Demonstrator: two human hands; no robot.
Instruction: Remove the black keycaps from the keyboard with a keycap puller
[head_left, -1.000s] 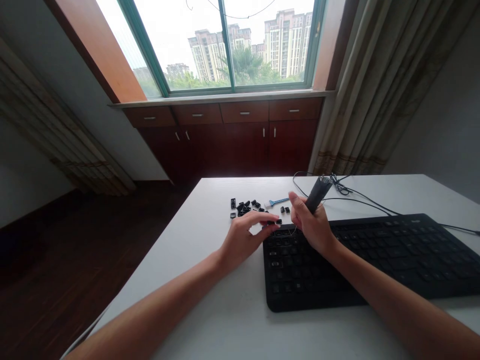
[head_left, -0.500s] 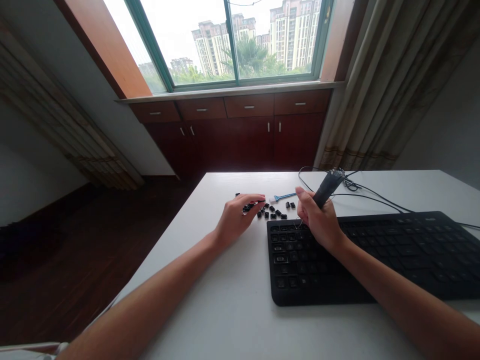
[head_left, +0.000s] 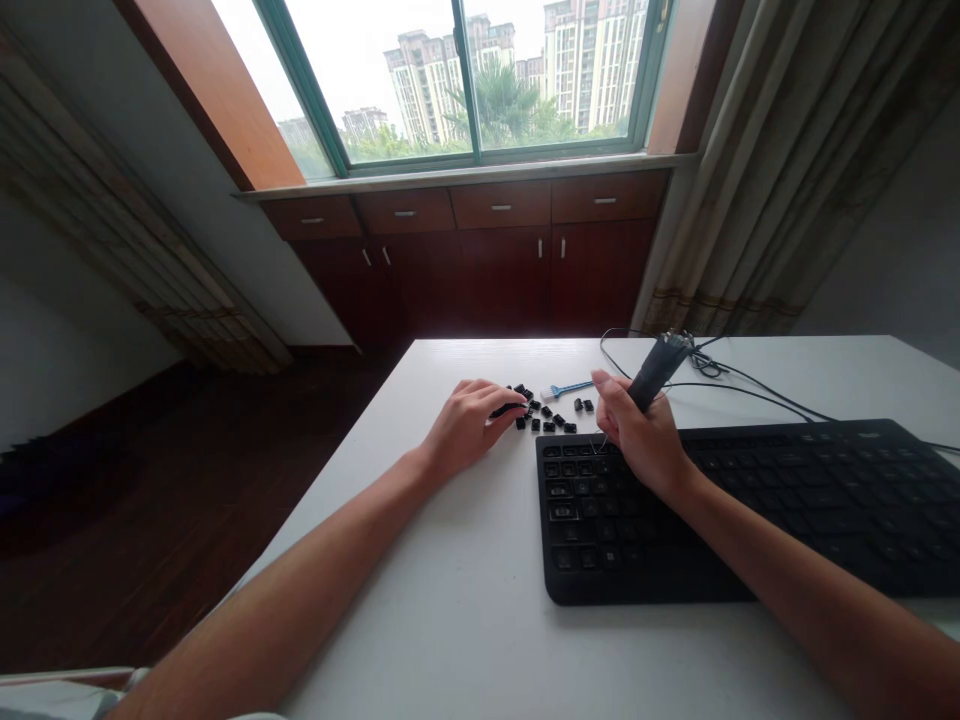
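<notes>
My left hand (head_left: pixel 469 425) rests by a loose group of black keycaps (head_left: pixel 559 421) on the white table. Its thumb and fingers are curled together around a dark keycap (head_left: pixel 511 406), which is mostly hidden. My right hand (head_left: pixel 646 440) grips the dark handle of a wire keycap puller (head_left: pixel 654 372) in a closed fist. The puller's thin wire ends point down at the upper left of the black keyboard (head_left: pixel 645 575). Several key places at the keyboard's left side look bare of caps. My right wrist passes over the keys.
A small blue brush (head_left: pixel 568 389) with pale bristles lies behind the keycaps. Black cable (head_left: pixel 750 395) runs along the back right of the table (head_left: pixel 450 600). Dark red cabinets (head_left: pixel 495 285) stand under the window beyond the table.
My left hand has shifted slightly left and its fingers have curled more, uncovering more keycaps behind it. My right hand with the puller stays nearly still. The view has tilted a little.
</notes>
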